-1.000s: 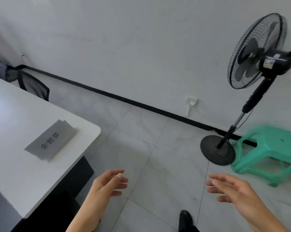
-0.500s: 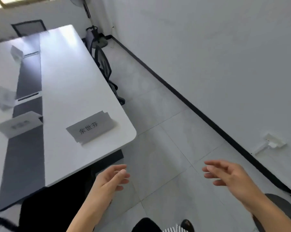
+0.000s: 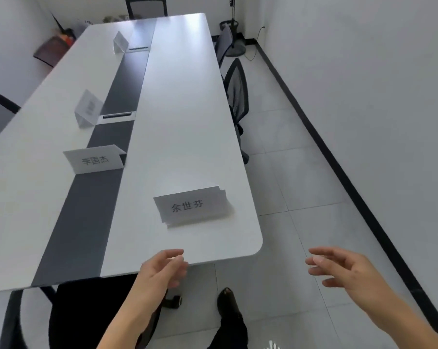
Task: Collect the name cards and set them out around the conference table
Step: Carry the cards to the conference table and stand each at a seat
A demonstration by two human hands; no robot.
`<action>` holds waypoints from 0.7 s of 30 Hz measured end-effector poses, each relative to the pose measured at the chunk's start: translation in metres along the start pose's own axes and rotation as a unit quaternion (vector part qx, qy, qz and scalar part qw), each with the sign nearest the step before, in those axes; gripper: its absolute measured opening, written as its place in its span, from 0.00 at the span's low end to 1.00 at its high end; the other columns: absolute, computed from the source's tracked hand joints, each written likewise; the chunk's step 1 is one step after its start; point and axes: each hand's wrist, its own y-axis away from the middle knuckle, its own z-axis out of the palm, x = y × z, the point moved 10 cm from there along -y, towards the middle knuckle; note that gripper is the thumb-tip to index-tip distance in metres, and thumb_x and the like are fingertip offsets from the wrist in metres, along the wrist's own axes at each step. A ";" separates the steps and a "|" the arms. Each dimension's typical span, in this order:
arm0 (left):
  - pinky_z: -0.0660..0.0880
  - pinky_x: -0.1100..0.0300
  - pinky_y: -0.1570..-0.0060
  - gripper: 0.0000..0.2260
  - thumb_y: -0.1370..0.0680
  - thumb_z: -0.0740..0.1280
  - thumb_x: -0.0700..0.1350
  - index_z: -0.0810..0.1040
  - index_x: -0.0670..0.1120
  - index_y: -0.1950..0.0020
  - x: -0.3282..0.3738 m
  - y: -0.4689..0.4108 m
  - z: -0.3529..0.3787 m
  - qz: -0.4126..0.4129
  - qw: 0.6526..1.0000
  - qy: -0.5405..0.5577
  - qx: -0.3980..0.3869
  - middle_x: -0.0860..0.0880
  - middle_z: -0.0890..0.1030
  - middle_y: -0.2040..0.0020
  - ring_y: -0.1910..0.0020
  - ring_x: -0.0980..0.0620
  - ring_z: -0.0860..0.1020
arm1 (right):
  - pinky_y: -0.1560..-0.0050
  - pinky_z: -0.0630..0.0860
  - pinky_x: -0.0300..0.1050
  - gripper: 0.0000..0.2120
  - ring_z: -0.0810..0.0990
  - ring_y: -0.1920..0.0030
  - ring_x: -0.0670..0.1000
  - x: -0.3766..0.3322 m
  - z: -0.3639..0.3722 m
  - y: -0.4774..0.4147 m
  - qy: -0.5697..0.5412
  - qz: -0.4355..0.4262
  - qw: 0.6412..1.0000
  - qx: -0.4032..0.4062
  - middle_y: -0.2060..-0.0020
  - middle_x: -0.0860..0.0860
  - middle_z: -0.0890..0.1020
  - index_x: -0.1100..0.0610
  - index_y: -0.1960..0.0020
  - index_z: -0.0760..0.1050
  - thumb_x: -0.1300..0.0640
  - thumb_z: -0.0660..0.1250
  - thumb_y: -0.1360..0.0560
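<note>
- White with a dark grey strip down its middle, the long conference bench (image 3: 182,122) runs away from the person, its rounded near corner just ahead of them.
- Mesh office chairs (image 3: 236,96) stand tucked along the bench's right side; the grey tiled floor (image 3: 301,197) lies beyond, bare of cards.
- Four name cards show on the bench: the nearest name card (image 3: 194,206), printed 余世芬, lies near the front right corner; a second name card (image 3: 95,159) straddles the edge of the grey strip further back and to the left; two clear-looking stands (image 3: 88,109) and (image 3: 120,42) sit further along the left half, their print too blurred to read.
- The left hand (image 3: 160,270) hovers at the bench's front edge, fingers loosely curled and apart, holding nothing.
- The right hand (image 3: 343,270) hangs over the floor off the corner, fingers spread, also holding nothing.
- The nearest card lies straight ahead of the left hand and a little to its right, long axis running across the person's view, roughly parallel to the front edge. The left hand is clearly the nearer; a forward reach with its grip spanning the card's short side looks the likely pickup.
</note>
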 end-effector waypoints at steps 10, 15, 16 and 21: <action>0.71 0.54 0.38 0.28 0.28 0.74 0.47 0.69 0.54 0.31 0.037 -0.161 -0.066 0.071 0.978 -0.186 0.055 0.53 0.72 0.33 0.35 0.52 0.71 | 0.55 0.78 0.44 0.08 0.86 0.55 0.46 -0.064 0.066 -0.092 0.058 0.011 0.997 -0.055 0.56 0.47 0.87 0.51 0.46 0.81 0.57 0.69 0.25; 0.65 0.53 0.32 0.37 0.32 0.77 0.44 0.65 0.57 0.28 0.015 -0.229 -0.069 0.046 0.976 -0.215 -0.001 0.54 0.67 0.28 0.28 0.51 0.65 | 0.53 0.79 0.44 0.07 0.85 0.55 0.45 -0.063 0.091 -0.127 0.102 0.035 0.990 -0.095 0.57 0.46 0.88 0.50 0.46 0.80 0.56 0.68 0.24; 0.66 0.55 0.34 0.35 0.33 0.78 0.43 0.68 0.58 0.30 0.006 -0.239 -0.067 0.036 0.977 -0.208 -0.019 0.54 0.69 0.29 0.29 0.50 0.67 | 0.53 0.79 0.43 0.08 0.85 0.55 0.45 -0.063 0.094 -0.134 0.109 0.038 0.988 -0.101 0.56 0.47 0.88 0.50 0.46 0.80 0.55 0.69 0.24; 0.68 0.57 0.37 0.22 0.32 0.77 0.42 0.78 0.58 0.43 -0.006 -0.267 -0.065 0.039 0.981 -0.180 -0.053 0.53 0.77 0.35 0.35 0.51 0.73 | 0.55 0.78 0.42 0.08 0.85 0.56 0.43 -0.052 0.107 -0.166 0.139 0.057 0.982 -0.119 0.54 0.47 0.87 0.50 0.45 0.80 0.54 0.69 0.24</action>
